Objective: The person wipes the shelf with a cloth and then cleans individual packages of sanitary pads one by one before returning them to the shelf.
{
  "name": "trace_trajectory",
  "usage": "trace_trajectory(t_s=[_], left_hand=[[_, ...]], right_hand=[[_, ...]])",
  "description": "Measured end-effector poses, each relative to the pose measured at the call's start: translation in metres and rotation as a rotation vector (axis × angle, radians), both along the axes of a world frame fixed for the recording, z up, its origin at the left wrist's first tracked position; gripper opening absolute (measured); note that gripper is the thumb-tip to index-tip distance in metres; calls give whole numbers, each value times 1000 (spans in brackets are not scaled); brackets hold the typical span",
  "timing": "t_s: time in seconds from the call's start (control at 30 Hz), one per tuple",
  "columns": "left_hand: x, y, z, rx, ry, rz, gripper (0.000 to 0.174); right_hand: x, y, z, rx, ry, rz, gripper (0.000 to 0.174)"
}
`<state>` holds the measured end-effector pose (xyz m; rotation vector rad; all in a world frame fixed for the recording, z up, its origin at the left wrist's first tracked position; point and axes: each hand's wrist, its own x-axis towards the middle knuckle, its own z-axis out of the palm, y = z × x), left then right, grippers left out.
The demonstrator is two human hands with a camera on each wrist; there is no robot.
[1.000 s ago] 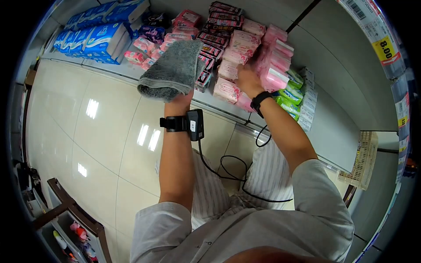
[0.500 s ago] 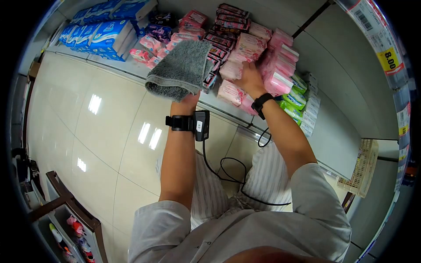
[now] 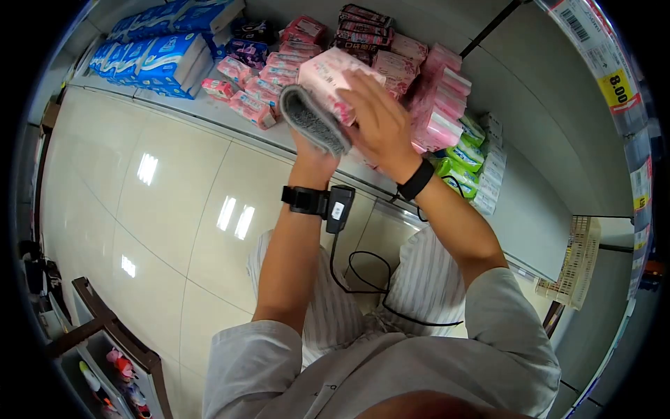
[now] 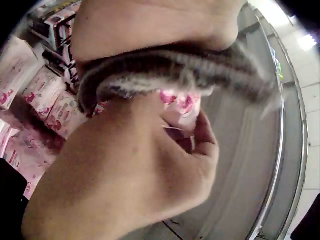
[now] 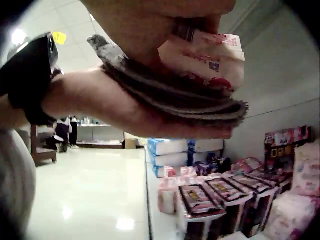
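Note:
In the head view the left hand (image 3: pixel 315 159) carries a folded grey cloth (image 3: pixel 315 120) over the shelf's front edge. The right wrist view shows that palm flat beneath the cloth (image 5: pixel 187 102), its fingers straight. A pink-and-white soft pack (image 3: pixel 328 75) with a floral print lies against the cloth. The right hand (image 3: pixel 385 131) grips this pack, fingers spread over its upper side. In the left wrist view the right thumb (image 4: pixel 204 137) is at the pack's edge. The left thumb is hidden.
The shelf (image 3: pixel 520 188) holds blue packs (image 3: pixel 164 63), small pink packs (image 3: pixel 262 91), dark boxes (image 3: pixel 363 31), pink bundles (image 3: pixel 440 105) and green packs (image 3: pixel 460 157). A cream basket (image 3: pixel 572 258) stands at the right. A black cable (image 3: pixel 363 279) hangs from the left wrist camera.
The right hand has taken the pink pack from its stack and moved it left to the cloth. The left hand has shifted right, and the cloth now stands more edge-on.

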<state>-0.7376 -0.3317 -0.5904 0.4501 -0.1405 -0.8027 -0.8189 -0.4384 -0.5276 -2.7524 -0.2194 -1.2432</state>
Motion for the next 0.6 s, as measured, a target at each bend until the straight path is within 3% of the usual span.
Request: trace_trajectory(t_s=[0.07, 0.1, 0.13, 0.17, 0.2, 0.27, 0.33, 0.4, 0.43, 0.57, 0.6], left_hand=[[-3, 0, -9, 4, -66, -26, 54], [4, 1, -26, 78, -277, -21, 53], [5, 5, -24, 78, -323, 2, 52], [7, 9, -22, 77, -367, 25, 51], [16, 13, -30, 77, -367, 25, 51], [26, 14, -38, 85, -412, 53, 51], [31, 19, -35, 84, -434, 81, 52], [34, 23, -30, 66, -457, 98, 53], [36, 26, -26, 45, -465, 104, 53], [22, 14, -10, -111, -508, 110, 55], [15, 7, -6, -182, -489, 106, 55]], right_hand=[[-6, 12, 10, 92, 8, 37, 52], [-6, 19, 12, 314, -47, 74, 48], [-5, 27, 14, 532, -100, 109, 44], [-8, 39, 18, 926, -88, 162, 35], [-8, 37, 17, 925, -88, 162, 35], [-11, 29, 14, 1805, 158, 341, 35], [-11, 27, 20, 1779, 165, 341, 37], [-11, 18, 31, 2449, 505, 482, 42], [-11, 12, 27, 2448, 589, 493, 46], [-7, 1, 16, 2472, 538, 466, 46], [-6, -2, 22, 2352, 418, 332, 39]])
